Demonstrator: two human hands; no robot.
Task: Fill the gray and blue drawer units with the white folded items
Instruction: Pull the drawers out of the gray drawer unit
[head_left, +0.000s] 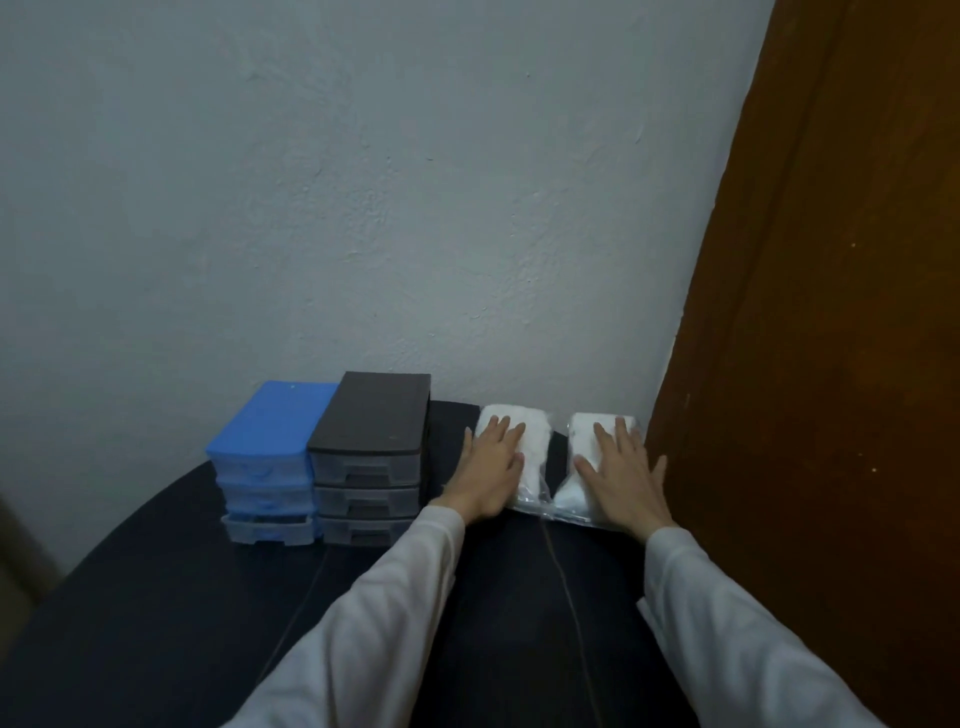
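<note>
Head view: both hands (left hand (491, 470), right hand (621, 475)) lie flat on white packs (535, 457).

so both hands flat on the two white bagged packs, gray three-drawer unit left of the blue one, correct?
Not quite. The head view shows the dark gray three-drawer plastic unit right of the blue three-drawer plastic unit. The rest holds: left hand and right hand lie flat on the two white bagged packs.

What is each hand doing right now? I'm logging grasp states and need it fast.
Left hand: open, fingers flat on the left clear-plastic pack of white folded items.
Right hand: open, fingers flat on the right pack.
</note>
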